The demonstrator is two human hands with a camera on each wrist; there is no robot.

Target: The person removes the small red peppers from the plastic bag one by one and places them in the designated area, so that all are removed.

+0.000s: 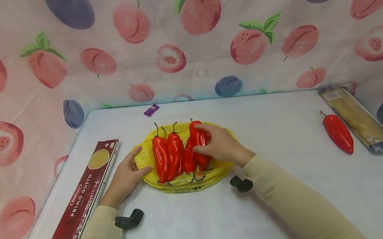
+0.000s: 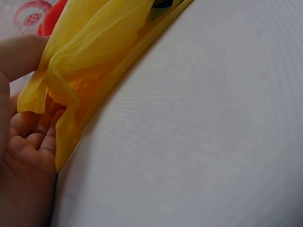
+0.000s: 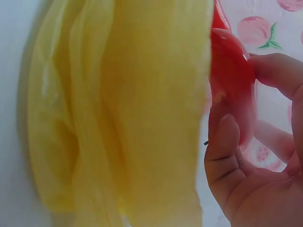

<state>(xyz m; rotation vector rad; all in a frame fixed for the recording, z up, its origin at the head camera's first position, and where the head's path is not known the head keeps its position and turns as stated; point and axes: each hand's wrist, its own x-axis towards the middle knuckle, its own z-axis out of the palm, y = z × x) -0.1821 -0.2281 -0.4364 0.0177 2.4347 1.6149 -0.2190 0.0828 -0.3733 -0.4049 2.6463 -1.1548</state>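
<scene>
A yellow plastic bag point(image 1: 145, 158) lies on the white table with several red peppers point(image 1: 160, 156) side by side on it, stems pointing away from me. At the bag's left edge, my left hand point(image 1: 126, 177) has its thumb and fingers about the rim; in the left wrist view a fold of the bag point(image 2: 99, 52) hangs between thumb and curled fingers. My right hand point(image 1: 225, 144) grips the rightmost pepper point(image 1: 196, 129) between thumb and fingers, over the bag's right part. The right wrist view shows this pepper point(image 3: 232, 71) just beyond the yellow plastic.
A dark red spaghetti packet point(image 1: 87, 191) lies left of the left forearm. On the right are a single red pepper point(image 1: 338, 134) and a clear pack of pasta point(image 1: 360, 120). A small purple packet point(image 1: 151, 110) lies near the back edge, before a fruit-printed cloth point(image 1: 202, 65).
</scene>
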